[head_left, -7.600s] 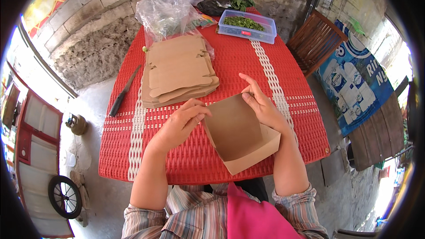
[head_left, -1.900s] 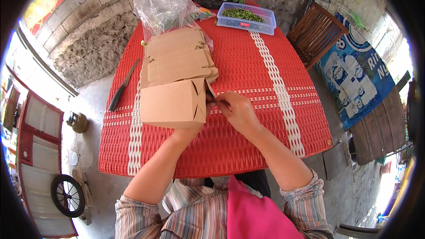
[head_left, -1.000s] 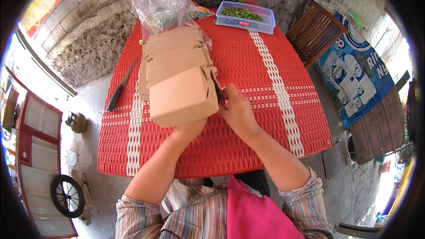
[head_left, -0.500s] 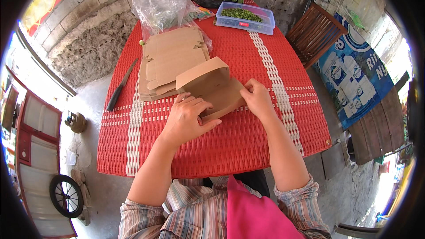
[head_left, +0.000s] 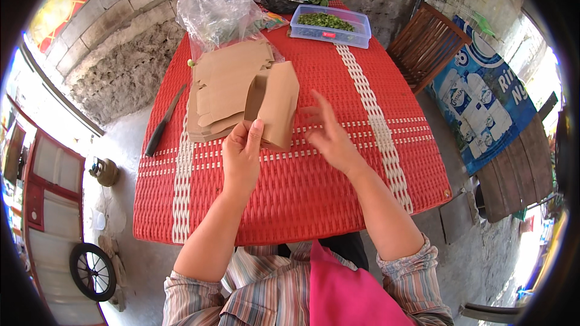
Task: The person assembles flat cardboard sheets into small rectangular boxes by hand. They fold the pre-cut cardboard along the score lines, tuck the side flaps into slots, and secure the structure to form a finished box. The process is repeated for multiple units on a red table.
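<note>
A partly folded brown cardboard box [head_left: 280, 102] is tilted up over the red woven table mat, its broad side facing right. My left hand [head_left: 243, 148] grips its near edge, thumb on the outside of the cardboard. My right hand [head_left: 329, 136] is apart from the box, just to its right, with fingers spread and a little blurred; nothing is in it. Behind the box and to its left lies a stack of flat cardboard box blanks [head_left: 226, 84]. The lower part of the box's inside is hidden.
A knife with a dark handle [head_left: 158, 134] lies left of the stack. At the back are a clear plastic bag [head_left: 214, 15], a black bag [head_left: 284, 1] and a translucent tub of chopped greens [head_left: 338, 35]. A wooden chair [head_left: 428, 45] stands at the right.
The box has turned and tipped up toward the left, its open side swinging away. My right hand has let go of its right flap. My left hand has shifted to pinch its near edge.
</note>
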`<move>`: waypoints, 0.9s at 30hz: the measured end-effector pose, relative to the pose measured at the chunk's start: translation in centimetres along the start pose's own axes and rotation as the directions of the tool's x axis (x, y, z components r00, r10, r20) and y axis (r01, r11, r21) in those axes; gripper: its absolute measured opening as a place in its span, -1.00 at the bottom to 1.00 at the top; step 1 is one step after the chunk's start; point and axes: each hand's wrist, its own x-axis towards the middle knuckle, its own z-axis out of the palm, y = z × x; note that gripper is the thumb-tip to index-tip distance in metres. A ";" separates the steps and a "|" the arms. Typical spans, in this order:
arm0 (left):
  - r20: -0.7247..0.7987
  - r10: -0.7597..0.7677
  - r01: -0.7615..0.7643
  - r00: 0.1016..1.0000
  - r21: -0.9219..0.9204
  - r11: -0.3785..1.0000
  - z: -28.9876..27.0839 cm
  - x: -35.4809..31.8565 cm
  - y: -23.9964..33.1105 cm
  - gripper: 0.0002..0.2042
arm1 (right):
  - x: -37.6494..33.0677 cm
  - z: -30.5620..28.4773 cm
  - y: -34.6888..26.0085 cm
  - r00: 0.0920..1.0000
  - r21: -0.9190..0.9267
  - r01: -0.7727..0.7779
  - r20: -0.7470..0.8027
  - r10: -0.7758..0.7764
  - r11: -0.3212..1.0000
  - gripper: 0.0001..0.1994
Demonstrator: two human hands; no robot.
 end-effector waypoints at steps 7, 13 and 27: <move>0.158 -0.061 0.120 0.985 -0.395 0.911 0.3 -0.9 -1.1 -0.78 | -0.4 2.5 -0.4 0.994 -0.292 0.077 0.092 -0.052 0.953 0.03; 0.185 0.017 0.010 0.983 -0.146 0.989 1.0 -0.8 0.1 -0.68 | 0.1 1.5 1.9 0.982 -0.358 0.158 -0.041 -0.184 0.920 -0.31; -0.061 -0.117 0.104 0.991 -0.185 0.977 -1.4 1.6 -3.2 -0.13 | 0.9 -0.8 1.6 0.974 0.326 0.002 -0.214 0.072 0.945 -0.53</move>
